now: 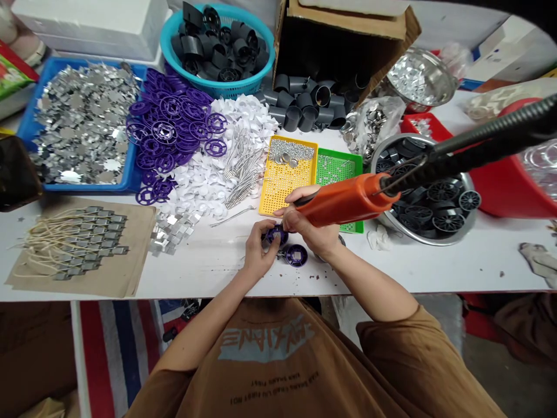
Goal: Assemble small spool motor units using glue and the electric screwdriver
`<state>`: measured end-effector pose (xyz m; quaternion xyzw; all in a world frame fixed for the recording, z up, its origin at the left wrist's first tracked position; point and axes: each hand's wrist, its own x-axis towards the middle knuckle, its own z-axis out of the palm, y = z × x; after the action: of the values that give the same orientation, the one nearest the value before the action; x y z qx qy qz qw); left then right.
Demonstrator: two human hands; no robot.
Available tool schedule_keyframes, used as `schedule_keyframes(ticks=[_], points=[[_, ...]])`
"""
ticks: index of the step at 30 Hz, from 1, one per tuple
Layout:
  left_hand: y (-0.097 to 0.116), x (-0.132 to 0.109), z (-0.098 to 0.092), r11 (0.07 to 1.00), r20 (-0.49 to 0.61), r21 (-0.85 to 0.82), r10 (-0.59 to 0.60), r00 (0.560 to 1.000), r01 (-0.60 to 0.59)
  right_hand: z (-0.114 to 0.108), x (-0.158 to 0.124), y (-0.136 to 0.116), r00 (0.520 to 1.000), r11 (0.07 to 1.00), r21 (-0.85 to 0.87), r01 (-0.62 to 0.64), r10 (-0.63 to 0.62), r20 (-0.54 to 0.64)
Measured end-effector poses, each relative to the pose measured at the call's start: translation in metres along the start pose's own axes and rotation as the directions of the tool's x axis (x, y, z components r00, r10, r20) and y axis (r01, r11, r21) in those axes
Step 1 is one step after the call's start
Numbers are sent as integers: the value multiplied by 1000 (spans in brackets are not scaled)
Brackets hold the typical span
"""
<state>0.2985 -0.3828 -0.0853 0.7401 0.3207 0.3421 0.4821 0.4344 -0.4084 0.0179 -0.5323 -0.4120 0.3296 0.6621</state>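
Note:
My left hand (pixel 257 251) pinches a small purple plastic wheel (pixel 277 234) just above the white table (pixel 217 261). My right hand (pixel 307 223) is wrapped round the orange handle of a powered tool (pixel 348 200), whose black cable runs off to the upper right. The tool's tip points at the purple wheel. A second purple wheel with a metal square in it (pixel 296 255) lies on the table right beside my hands.
Behind my hands lie a yellow tray (pixel 287 186), a green tray (pixel 337 168), metal pins (pixel 241 174), white discs (pixel 204 186) and a purple wheel pile (pixel 172 125). A blue tray of metal pieces (pixel 78 128) sits left, a steel bowl of black wheels (pixel 429 197) right.

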Motion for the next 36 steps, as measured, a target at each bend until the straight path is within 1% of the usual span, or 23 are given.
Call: schedule_keyframes(ticks=[2,7,10,13,17,20,22,24,26,28,32,36], points=[[-1,0,0,1000,1,-3,-3,1000,3,1,0,-2,1000,1000,8,-3,3,5],[-1,0,-1,1000,22,-9,8,1000,-7,3,3,-7,998,999,53,0,-3,65],[-2,0,0,998,34,14,54,998,-54,3,7,-9,997,1000,10,-8,7,81],[-6,-1,2,991,48,83,103,993,-107,3,10,-9,991,998,-63,-4,13,134],[-11,-4,5,985,60,146,89,994,-97,3,10,-6,977,993,-115,25,0,214],[-10,-5,5,985,34,141,91,995,-95,-3,14,-3,966,997,-68,28,-10,258],[-8,-4,3,985,32,140,99,995,-102,-8,22,1,976,1000,17,25,-28,216],[-7,-1,1,984,35,148,96,995,-100,-13,34,8,994,995,75,65,-71,88],[-8,3,-1,982,26,163,91,995,-95,-15,47,18,992,991,53,121,-118,-51],[-10,7,-2,979,16,179,94,995,-96,-14,58,30,984,992,-5,130,-129,-119],[-14,11,-4,974,22,190,124,992,-126,-8,69,52,982,995,-34,95,-99,-160],[-12,10,-6,972,28,210,97,995,-101,-4,72,60,988,996,-49,68,-74,-137]])
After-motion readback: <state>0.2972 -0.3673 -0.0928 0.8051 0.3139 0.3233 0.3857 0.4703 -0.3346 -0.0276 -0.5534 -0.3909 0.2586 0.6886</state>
